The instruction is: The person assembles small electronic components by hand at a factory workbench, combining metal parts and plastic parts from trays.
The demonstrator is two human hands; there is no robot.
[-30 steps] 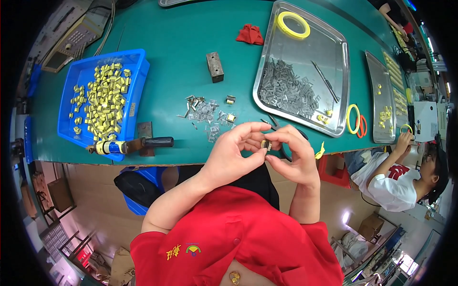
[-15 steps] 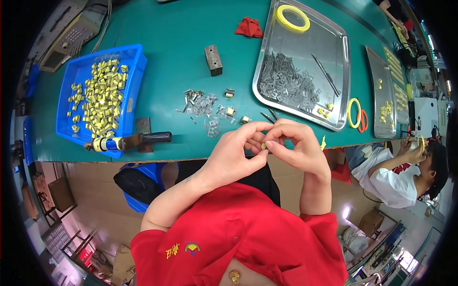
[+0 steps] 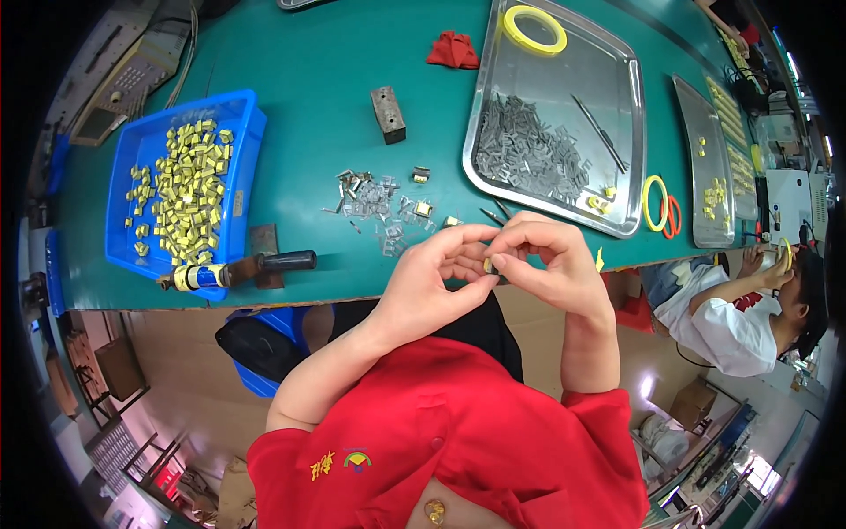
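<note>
Just past the table's near edge, my left hand (image 3: 434, 280) and my right hand (image 3: 553, 266) meet around a small yellow-taped transformer (image 3: 489, 265). The thumb and forefinger of the right hand pinch it. The left fingers are curled, and their tips and thumb close on its other side; fingers cover most of the part. Beyond my hands on the green table lie a few similar transformers (image 3: 423, 209) and a loose pile of small grey metal core pieces (image 3: 374, 196). A pointed tool (image 3: 492, 216), partly hidden, pokes out behind the right hand.
At left, a blue bin (image 3: 250, 176) holds many yellow-taped parts; a black-handled tool (image 3: 291, 261) lies before it. A steel tray (image 3: 608, 79) carries grey core pieces, a yellow tape roll (image 3: 535, 30) and tweezers (image 3: 599, 132). A metal block (image 3: 388, 115) stands mid-table. Another person (image 3: 731, 309) sits at right.
My hands stay together in almost the same place, and the yellow-taped part shows slightly more between the fingertips. The whole view has shifted a little; nothing on the table has been moved.
</note>
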